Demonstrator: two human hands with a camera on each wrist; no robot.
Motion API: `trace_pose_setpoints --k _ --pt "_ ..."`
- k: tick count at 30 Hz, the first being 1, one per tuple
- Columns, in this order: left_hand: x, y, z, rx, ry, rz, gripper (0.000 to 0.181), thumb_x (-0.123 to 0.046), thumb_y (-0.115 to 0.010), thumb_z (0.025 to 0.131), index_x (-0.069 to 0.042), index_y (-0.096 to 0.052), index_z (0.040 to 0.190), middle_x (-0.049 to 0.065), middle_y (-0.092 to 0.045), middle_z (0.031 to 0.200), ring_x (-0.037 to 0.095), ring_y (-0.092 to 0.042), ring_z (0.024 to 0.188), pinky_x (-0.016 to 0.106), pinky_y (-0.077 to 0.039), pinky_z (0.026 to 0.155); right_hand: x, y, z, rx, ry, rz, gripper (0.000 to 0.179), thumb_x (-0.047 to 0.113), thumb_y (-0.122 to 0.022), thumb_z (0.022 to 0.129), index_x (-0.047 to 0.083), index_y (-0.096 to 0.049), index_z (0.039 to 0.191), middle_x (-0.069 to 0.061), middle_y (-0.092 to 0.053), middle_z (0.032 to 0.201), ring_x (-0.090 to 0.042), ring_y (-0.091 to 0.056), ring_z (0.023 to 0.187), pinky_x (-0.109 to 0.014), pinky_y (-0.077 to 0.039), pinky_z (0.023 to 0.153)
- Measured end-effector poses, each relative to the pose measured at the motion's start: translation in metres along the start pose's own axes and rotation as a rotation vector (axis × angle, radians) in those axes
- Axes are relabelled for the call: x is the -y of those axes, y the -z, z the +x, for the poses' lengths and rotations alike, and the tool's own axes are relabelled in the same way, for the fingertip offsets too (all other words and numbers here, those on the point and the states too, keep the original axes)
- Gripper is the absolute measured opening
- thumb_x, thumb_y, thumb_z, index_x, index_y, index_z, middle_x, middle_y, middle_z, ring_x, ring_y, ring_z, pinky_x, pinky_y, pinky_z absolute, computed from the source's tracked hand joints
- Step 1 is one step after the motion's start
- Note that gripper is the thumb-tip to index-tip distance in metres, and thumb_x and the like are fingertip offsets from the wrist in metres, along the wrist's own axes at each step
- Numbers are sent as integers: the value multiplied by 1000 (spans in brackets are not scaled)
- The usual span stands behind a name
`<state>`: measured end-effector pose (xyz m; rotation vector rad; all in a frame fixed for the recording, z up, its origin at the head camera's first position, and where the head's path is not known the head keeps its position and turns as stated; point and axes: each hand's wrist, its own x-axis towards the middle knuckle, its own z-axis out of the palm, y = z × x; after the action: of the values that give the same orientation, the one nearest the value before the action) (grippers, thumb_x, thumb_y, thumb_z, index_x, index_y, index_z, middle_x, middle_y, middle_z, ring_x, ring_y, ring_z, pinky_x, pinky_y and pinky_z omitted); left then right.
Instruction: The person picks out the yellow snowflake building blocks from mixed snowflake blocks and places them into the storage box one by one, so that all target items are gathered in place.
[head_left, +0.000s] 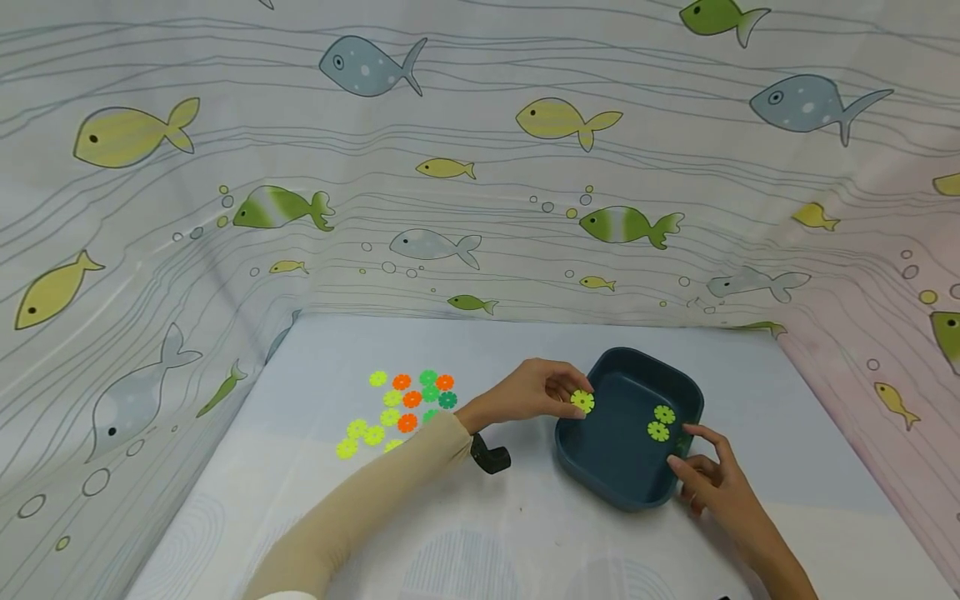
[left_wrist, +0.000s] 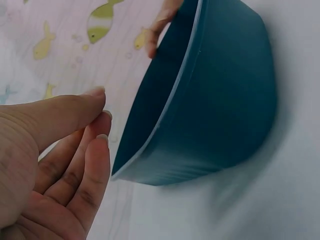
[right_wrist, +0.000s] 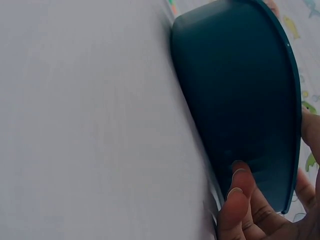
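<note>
Orange, green and yellow flower pieces point(head_left: 412, 399) lie on the white table point(head_left: 540, 500). Next, a black thing point(head_left: 492, 459) shows by a cream sleeve point(head_left: 375, 492). The left hand point(head_left: 534, 392) pinches one yellow-green piece point(head_left: 582, 402) — by the left rim of the blue tub point(head_left: 615, 442). Two more pieces point(head_left: 658, 431) lie inside — near the right side, which the right hand point(head_left: 716, 482) grips.

The pale surface point(head_left: 540, 487) carries faint striped arcs along its near side. On it lie scattered yellow-green, orange and green notched discs point(head_left: 412, 399), a black object point(head_left: 492, 458) and a dark blue container point(head_left: 600, 482).
</note>
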<state>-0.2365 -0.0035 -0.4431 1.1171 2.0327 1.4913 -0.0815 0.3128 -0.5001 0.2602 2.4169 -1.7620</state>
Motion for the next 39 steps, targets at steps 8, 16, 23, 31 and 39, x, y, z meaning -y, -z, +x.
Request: trace_pose_setpoints --k 8,16,23,31,39 --pt "-5 -11 13 46 -11 2 32 -12 -84 88 -15 -72 117 -8 -72 108 11 -69 92 30 -59 83 1 0 -1 0 15 -4 66 36 -63 104 30 -21 155 -15 -64 104 -29 -61 77 -38 -55 62" --pt "-3 -21 26 70 -40 16 33 -14 -83 89 -15 -71 119 -8 -71 109 9 -69 93 28 -59 84 2 -2 -1 -9 10 -13 66 37 -64 103 31 -22 154 -15 -64 103 -29 -62 76 -38 -55 61" --pt "-5 -28 36 91 -43 59 32 -16 -83 89 -16 -70 119 -10 -70 109 4 -68 94 24 -57 85 2 -3 -1 -14 1 -9 66 38 -64 103 31 -22 153 -15 -64 103 -29 -61 76 -38 -55 61" --pt "-5 -34 45 98 -39 93 32 -17 -83 89 -16 -70 119 -12 -69 108 2 -67 94 21 -56 85 1 -2 -2 -14 10 0 65 36 -64 103 32 -23 153 -14 -64 102 -28 -62 76 -38 -55 61" --pt "-5 -38 52 102 -20 77 32 -17 -82 90 -16 -70 119 -13 -69 109 2 -68 93 21 -57 84 3 -3 -2 -6 14 3 63 36 -63 104 32 -23 153 -12 -65 100 -28 -62 76 -38 -56 61"
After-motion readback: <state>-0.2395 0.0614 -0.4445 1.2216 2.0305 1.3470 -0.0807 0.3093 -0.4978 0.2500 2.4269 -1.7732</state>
